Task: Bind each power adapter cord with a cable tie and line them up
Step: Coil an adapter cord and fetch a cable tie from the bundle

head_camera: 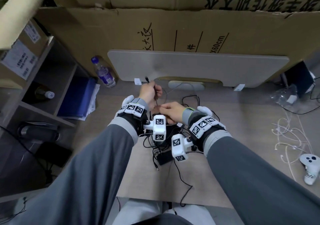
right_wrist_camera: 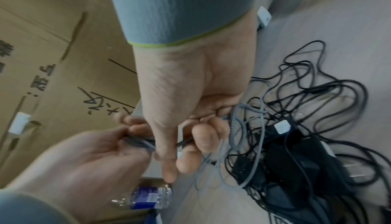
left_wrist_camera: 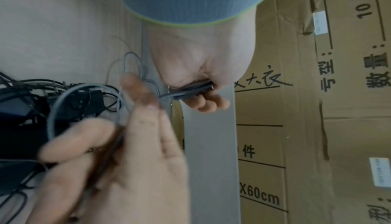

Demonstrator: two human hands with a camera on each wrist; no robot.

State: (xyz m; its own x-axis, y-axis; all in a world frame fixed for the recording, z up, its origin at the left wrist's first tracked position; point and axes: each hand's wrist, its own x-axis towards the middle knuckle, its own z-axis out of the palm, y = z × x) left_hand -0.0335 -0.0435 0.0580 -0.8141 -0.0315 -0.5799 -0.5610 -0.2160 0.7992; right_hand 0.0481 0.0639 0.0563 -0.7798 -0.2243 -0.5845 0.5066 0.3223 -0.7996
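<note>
My left hand (head_camera: 153,90) is raised over the floor, its fingers curled round a folded dark cord (left_wrist_camera: 193,90) whose plug end (head_camera: 146,78) sticks up past the knuckles. Just right of it, my right hand (head_camera: 163,108) pinches the same cord where it runs on as a grey loop (left_wrist_camera: 84,88). In the right wrist view the right hand (right_wrist_camera: 184,150) has thumb and fingers closed on the cord, with the left hand (right_wrist_camera: 101,150) beside it. Under both hands lies a tangle of black power adapters (head_camera: 163,157) and cords (right_wrist_camera: 296,152). No cable tie shows.
A grey board (head_camera: 190,63) leans on cardboard boxes (head_camera: 155,29) ahead. A water bottle (head_camera: 103,74) lies at its left end. A shelf unit (head_camera: 43,89) stands at the left. White cables (head_camera: 290,138), a white controller (head_camera: 310,166) and a plastic bag (head_camera: 285,95) lie at the right.
</note>
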